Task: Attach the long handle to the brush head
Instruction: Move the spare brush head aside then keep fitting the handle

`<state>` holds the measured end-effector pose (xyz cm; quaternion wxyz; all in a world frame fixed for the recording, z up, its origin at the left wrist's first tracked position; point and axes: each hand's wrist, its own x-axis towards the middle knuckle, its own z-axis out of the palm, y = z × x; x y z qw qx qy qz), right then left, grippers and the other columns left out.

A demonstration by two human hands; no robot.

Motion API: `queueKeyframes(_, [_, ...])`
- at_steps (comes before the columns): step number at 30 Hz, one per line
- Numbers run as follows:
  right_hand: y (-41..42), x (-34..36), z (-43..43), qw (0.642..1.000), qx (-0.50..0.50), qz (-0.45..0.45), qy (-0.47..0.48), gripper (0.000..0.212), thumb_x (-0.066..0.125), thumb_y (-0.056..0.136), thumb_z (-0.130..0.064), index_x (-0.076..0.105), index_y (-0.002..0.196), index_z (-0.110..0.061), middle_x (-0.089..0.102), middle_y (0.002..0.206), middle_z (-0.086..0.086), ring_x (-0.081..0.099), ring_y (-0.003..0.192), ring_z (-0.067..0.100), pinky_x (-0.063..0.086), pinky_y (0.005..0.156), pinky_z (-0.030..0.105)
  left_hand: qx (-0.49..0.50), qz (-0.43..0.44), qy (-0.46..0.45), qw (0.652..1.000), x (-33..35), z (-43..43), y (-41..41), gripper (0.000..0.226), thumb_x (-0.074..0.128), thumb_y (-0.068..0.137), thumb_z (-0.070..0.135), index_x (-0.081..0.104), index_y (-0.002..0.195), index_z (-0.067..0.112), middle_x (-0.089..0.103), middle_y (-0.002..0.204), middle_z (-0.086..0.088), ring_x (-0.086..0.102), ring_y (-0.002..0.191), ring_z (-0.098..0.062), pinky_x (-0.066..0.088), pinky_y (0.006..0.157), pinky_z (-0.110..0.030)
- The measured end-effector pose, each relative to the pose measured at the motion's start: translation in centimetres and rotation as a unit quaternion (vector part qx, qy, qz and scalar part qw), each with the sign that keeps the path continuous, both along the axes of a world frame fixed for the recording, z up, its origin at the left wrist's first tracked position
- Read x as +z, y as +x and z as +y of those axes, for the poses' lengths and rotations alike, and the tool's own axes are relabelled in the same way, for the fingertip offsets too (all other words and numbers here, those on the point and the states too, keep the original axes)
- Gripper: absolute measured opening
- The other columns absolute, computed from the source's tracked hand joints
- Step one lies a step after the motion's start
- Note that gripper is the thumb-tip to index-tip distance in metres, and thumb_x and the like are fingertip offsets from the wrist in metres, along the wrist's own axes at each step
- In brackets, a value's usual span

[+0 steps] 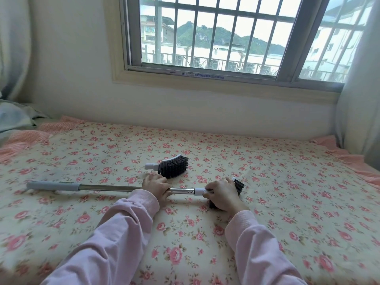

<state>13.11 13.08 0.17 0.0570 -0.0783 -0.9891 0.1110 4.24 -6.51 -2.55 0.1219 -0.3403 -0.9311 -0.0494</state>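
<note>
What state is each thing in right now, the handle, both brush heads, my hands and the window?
Long handle: lying across the bed, its metal end meeting a white collar.
Held brush head: gripped by the right hand.
Left hand: closed around the handle.
Spare brush head: loose on the bed, untouched.
Window: barred; open or shut unclear.

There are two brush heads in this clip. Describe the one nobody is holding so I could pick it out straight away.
Start at the barred window, then drop to the floral bedspread below it. Near its middle, just beyond the left hand, lies the loose brush head: dark bristles, white back, short white socket pointing left. Unlike the other brush head, gripped in the right hand, no long handle meets it.
</note>
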Motion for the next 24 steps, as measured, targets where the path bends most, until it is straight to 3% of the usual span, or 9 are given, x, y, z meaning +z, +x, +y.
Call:
queueKeyframes(5, [-0.1, 0.0, 0.0, 1.0, 0.003, -0.003, 0.013, 0.02, 0.051, 0.091, -0.031, 0.05, 0.073, -0.023, 0.055, 0.076, 0.001, 0.046, 0.076, 0.021, 0.017, 0.113, 0.038, -0.025, 0.012, 0.019, 0.999, 0.4, -0.1, 0.1, 0.015, 0.067, 0.081, 0.025, 0.071, 0.091, 0.015, 0.068, 0.098, 0.001, 0.05, 0.108, -0.017, 0.024, 0.103, -0.051])
queueKeyframes(7, [-0.1, 0.0, -0.1, 1.0, 0.003, -0.001, 0.012, 0.019, 0.051, 0.091, -0.031, 0.051, 0.074, -0.024, 0.056, 0.076, 0.001, 0.047, 0.077, 0.021, 0.017, 0.113, 0.038, -0.048, 0.043, 0.031, 0.997, 0.6, -0.5, 0.2, 0.02, 0.089, 0.05, 0.017, 0.072, 0.061, 0.015, 0.069, 0.066, 0.002, 0.064, 0.08, -0.021, 0.042, 0.079, -0.064])
queueKeyframes(8, [-0.1, 0.0, 0.0, 1.0, 0.004, 0.0, 0.013, 0.019, 0.051, 0.091, -0.031, 0.051, 0.074, -0.024, 0.056, 0.077, 0.001, 0.047, 0.077, 0.02, 0.017, 0.113, 0.037, -0.058, 0.063, 0.031, 0.996, 0.5, -0.6, 0.2, 0.029, 0.093, 0.035, 0.015, 0.068, 0.05, 0.017, 0.065, 0.054, 0.004, 0.066, 0.068, -0.02, 0.048, 0.066, -0.063])
queueKeyframes(10, [-0.1, -0.1, 0.0, 1.0, 0.004, 0.003, 0.012, 0.019, 0.051, 0.092, -0.031, 0.054, 0.075, -0.023, 0.057, 0.077, 0.001, 0.047, 0.077, 0.02, 0.016, 0.113, 0.038, -0.06, 0.051, 0.049, 0.996, 0.2, -0.7, 0.0, 0.033, 0.094, 0.026, 0.016, 0.066, 0.044, 0.019, 0.063, 0.049, 0.007, 0.067, 0.062, -0.02, 0.051, 0.059, -0.058])
queueKeyframes(14, [-0.1, -0.1, 0.0, 1.0, 0.001, 0.005, 0.017, 0.022, 0.051, 0.092, -0.031, 0.067, 0.089, -0.016, 0.057, 0.078, 0.0, 0.047, 0.077, 0.02, 0.015, 0.114, 0.038, -0.069, 0.066, 0.062, 0.993, 0.1, -0.8, -0.1, 0.014, 0.08, 0.05, 0.026, 0.071, 0.055, 0.016, 0.068, 0.06, 0.0, 0.067, 0.072, -0.03, 0.048, 0.068, -0.057])
queueKeyframes(16, [-0.1, -0.1, 0.0, 1.0, 0.003, 0.008, 0.017, 0.023, 0.051, 0.092, -0.031, 0.067, 0.09, -0.015, 0.057, 0.078, 0.0, 0.047, 0.078, 0.02, 0.015, 0.114, 0.038, -0.042, 0.029, 0.058, 0.997, 0.4, -0.3, 0.1, 0.018, 0.065, 0.079, 0.028, 0.074, 0.087, 0.015, 0.069, 0.091, -0.005, 0.057, 0.102, -0.027, 0.036, 0.093, -0.05])
queueKeyframes(18, [-0.1, -0.1, 0.0, 1.0, 0.003, 0.008, 0.017, 0.023, 0.051, 0.092, -0.031, 0.067, 0.09, -0.015, 0.057, 0.078, 0.001, 0.048, 0.078, 0.02, 0.017, 0.113, 0.038, -0.026, 0.012, 0.017, 0.999, -0.3, -0.1, -0.3, 0.027, 0.05, 0.092, 0.032, 0.065, 0.11, 0.017, 0.061, 0.114, -0.001, 0.042, 0.117, -0.019, 0.026, 0.1, -0.034])
queueKeyframes(21, [-0.2, -0.2, 0.0, 1.0, 0.002, 0.009, 0.012, 0.023, 0.051, 0.092, -0.032, 0.067, 0.091, -0.016, 0.059, 0.079, 0.001, 0.049, 0.079, 0.02, 0.016, 0.114, 0.038, -0.031, -0.007, 0.004, 1.0, -0.4, 0.1, -0.8, 0.027, 0.046, 0.094, 0.032, 0.063, 0.111, 0.018, 0.061, 0.114, 0.002, 0.041, 0.117, -0.017, 0.026, 0.1, -0.03])
queueKeyframes(24, [-0.2, -0.2, 0.0, 1.0, 0.002, 0.012, 0.012, 0.023, 0.052, 0.091, -0.033, 0.067, 0.092, -0.016, 0.067, 0.087, 0.005, 0.053, 0.083, 0.022, 0.016, 0.113, 0.037, -0.03, 0.009, -0.013, 0.999, -0.2, 0.1, -0.9, 0.023, 0.053, 0.091, 0.031, 0.067, 0.104, 0.017, 0.064, 0.11, 0.005, 0.041, 0.118, -0.013, 0.019, 0.107, -0.037])
